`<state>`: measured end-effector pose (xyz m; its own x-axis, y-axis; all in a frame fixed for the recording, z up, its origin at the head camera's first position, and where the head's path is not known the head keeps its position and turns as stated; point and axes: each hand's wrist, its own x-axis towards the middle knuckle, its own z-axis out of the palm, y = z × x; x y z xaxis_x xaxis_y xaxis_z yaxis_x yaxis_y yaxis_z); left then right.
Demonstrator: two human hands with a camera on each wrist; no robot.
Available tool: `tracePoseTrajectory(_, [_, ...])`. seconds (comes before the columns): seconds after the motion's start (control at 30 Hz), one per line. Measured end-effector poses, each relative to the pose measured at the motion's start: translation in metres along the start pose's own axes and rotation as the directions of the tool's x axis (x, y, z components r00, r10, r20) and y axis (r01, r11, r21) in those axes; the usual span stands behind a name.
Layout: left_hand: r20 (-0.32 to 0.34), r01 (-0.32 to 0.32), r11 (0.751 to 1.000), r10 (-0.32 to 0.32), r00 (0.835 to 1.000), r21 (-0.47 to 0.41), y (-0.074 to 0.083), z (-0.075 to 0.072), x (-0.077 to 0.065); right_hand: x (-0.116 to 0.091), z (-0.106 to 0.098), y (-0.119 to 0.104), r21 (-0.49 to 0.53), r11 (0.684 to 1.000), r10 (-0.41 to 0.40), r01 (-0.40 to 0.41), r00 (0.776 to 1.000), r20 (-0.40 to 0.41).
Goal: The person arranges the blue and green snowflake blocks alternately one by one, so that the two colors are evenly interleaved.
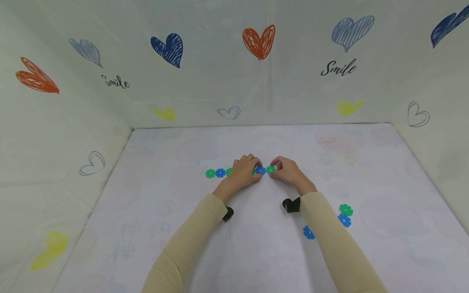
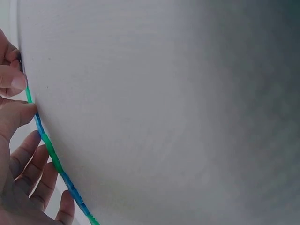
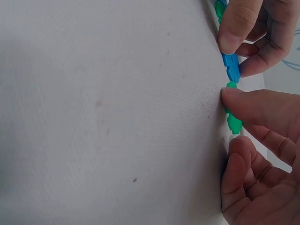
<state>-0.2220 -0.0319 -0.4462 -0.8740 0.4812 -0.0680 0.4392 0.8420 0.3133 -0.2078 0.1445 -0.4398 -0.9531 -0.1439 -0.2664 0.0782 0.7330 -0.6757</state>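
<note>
A row of notched plastic discs, green and blue by turns, stands out from under my left hand (image 1: 242, 171) in the head view. Its left part shows a green disc (image 1: 210, 173) and a blue disc (image 1: 220, 173); the middle is hidden by the hand. With thumb and finger, my left hand pinches the blue disc (image 3: 231, 68) near the row's right end. My right hand (image 1: 290, 171) pinches the green end disc (image 3: 235, 123), which meets that blue one edge to edge. In the left wrist view the row runs edge-on past the left fingers (image 2: 42, 185).
By the right forearm lie a loose green disc (image 1: 346, 210), a blue disc (image 1: 344, 220) touching it, and another blue disc (image 1: 309, 232) partly behind the sleeve. A white cloth covers the table (image 1: 256, 252). Pale walls with printed hearts enclose its back and sides.
</note>
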Motion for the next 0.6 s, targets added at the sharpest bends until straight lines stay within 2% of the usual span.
tracePoseTrajectory(0.6, [-0.007, -0.001, 1.000, 0.001, 1.000, 0.002, 0.0021, -0.0011, -0.0017, -0.0007, 0.0010, 0.0020, 0.001, 1.000, -0.017, 0.017, 1.000, -0.010])
